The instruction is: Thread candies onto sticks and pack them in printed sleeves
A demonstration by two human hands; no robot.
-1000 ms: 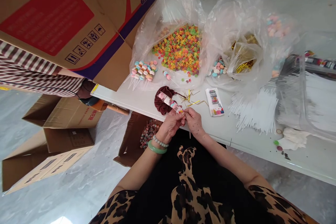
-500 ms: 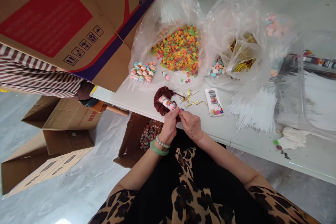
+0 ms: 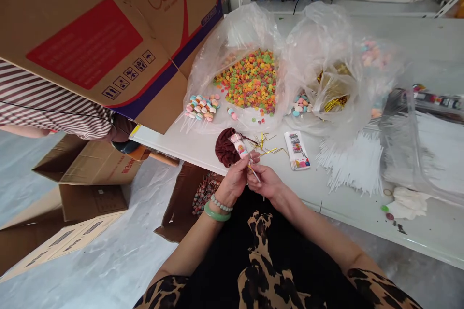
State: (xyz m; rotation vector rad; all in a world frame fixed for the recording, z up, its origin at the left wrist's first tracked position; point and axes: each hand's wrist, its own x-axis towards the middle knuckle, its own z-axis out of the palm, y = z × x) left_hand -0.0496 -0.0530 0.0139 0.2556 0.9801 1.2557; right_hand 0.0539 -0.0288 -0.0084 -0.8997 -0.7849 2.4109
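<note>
A candy skewer [image 3: 239, 145] in a printed clear wrapper points up and away from me. My left hand [image 3: 235, 178] pinches it at the gathered lower end of the wrapper. Just below, my right hand [image 3: 267, 182] has its fingers curled about the white stick, where a bit of gold twist tie shows. The fingertips partly hide the tie. Behind the skewer lies a dark red cloth bundle [image 3: 226, 148]. Loose gold twist ties [image 3: 266, 145] are scattered beyond my hands, and a stack of printed wrappers [image 3: 297, 150] lies to the right.
Open plastic bags hold ring candies [image 3: 250, 82] and gold ties [image 3: 335, 101]. Threaded skewers [image 3: 202, 107] lie at left, white sticks [image 3: 353, 164] at right near a clear bin [image 3: 416, 154]. A large carton [image 3: 87, 48] stands left; a floor box [image 3: 177, 203] holds finished skewers. A person in striped sleeves is behind the carton.
The skewer has turned more upright, and my right hand has rolled palm-up, baring the stick and gold tie. The whole view has shifted slightly with my head.
</note>
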